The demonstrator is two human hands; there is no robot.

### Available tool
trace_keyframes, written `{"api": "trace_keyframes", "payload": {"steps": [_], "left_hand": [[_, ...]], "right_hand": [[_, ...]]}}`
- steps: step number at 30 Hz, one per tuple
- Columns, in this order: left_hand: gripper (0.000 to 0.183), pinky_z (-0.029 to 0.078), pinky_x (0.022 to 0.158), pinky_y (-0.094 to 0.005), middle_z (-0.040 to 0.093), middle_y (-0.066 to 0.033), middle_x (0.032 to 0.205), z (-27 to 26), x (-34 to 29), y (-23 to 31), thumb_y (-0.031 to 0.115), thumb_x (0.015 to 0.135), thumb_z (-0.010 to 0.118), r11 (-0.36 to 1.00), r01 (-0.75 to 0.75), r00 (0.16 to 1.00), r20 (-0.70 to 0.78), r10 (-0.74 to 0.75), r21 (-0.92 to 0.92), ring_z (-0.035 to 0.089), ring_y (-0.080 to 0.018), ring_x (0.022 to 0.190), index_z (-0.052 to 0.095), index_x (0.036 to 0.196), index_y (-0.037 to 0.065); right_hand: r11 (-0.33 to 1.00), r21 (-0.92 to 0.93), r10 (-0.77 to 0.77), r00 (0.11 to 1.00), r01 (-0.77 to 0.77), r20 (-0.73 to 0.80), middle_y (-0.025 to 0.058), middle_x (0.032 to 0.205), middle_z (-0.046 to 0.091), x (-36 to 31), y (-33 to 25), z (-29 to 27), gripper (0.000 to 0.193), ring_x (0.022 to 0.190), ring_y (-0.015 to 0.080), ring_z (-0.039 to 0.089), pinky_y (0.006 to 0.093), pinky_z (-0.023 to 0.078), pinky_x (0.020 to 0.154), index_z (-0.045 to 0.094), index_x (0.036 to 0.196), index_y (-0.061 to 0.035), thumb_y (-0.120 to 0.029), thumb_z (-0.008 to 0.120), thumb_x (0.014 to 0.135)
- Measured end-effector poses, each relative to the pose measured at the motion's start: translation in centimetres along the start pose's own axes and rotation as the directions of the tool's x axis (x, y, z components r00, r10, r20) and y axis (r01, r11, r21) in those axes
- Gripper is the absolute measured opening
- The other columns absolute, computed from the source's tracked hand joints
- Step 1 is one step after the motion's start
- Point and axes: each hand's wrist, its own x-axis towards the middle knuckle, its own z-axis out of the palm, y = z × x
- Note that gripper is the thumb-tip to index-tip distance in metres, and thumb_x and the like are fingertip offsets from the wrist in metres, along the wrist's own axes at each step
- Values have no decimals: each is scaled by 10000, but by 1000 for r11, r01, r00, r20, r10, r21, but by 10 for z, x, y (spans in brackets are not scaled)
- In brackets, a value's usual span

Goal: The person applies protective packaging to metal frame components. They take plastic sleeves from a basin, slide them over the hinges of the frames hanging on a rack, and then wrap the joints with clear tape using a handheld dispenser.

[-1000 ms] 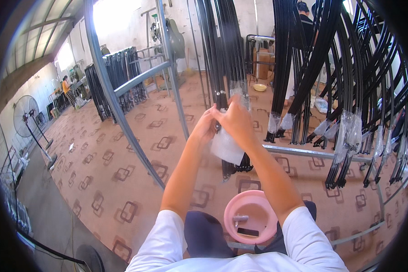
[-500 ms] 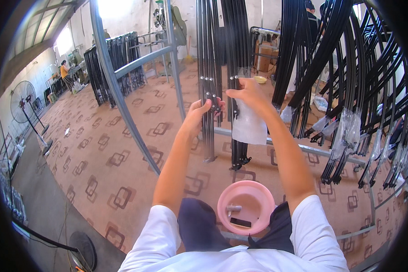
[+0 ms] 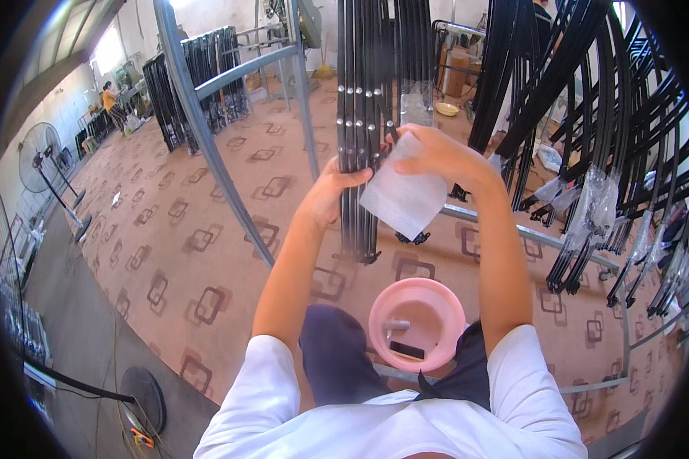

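Observation:
In front of me hangs a bundle of long black metal rods (image 3: 357, 222) with silver rivets. My left hand (image 3: 331, 190) wraps round its lower left side, thumb lying across the front. My right hand (image 3: 453, 159) is closed on a thin white sheet (image 3: 406, 200), which looks like soft foam or paper. Its fingertips reach the right side of the rods; whether they also grip a rod is hidden. Behind this hand hangs a second black bundle (image 3: 415, 46), partly covered by clear plastic (image 3: 416, 107). Its lower ends show beneath the sheet.
Between my knees stands a pink basin (image 3: 378, 325) holding a dark rectangular object and a small silvery piece. A grey metal frame (image 3: 241, 73) rises at left. More black rods (image 3: 589, 99), some plastic-wrapped, hang at right. A standing fan (image 3: 42, 157) and another person (image 3: 110, 101) are far left.
My right hand has moved left from the second bundle to the first, bringing the white sheet with it. The first bundle now looks wider. My left hand stays on it.

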Motion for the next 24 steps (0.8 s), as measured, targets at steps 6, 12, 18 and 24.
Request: {"api": "trace_keyframes", "payload": {"steps": [6,12,18,24], "left_hand": [[412,443,864,-354,540,-169,1102,3,-4,4,-2,740,573,996,84,995,53,-82,-34,543,-249,997,457,1134,-37],[438,398,919,-398,485,-227,1156,8,-8,8,89,790,543,981,97,989,130,-76,-165,492,-295,1068,398,1155,-104],[457,387,917,-366,485,-201,1160,10,-16,7,265,869,406,957,75,988,148,-34,-279,507,-287,1034,397,1166,-81],[400,438,833,-339,535,-127,1080,-9,-20,4,177,821,503,979,33,998,52,-22,-201,528,-226,988,411,1160,-16]], "right_hand": [[987,156,60,997,-51,-56,54,790,589,-36,19,-5,278,734,102,555,216,433,679,572,925,28,-128,641,705],[826,564,-14,999,-18,52,12,780,596,-31,32,21,284,690,77,556,194,430,641,596,893,4,-190,669,699],[808,588,26,997,22,-73,-11,758,574,-17,40,42,273,625,54,526,205,423,592,591,909,4,-195,643,731],[910,373,-26,923,180,-383,5,669,544,-1,46,58,161,526,73,510,209,405,495,588,882,18,-102,546,781]]}}
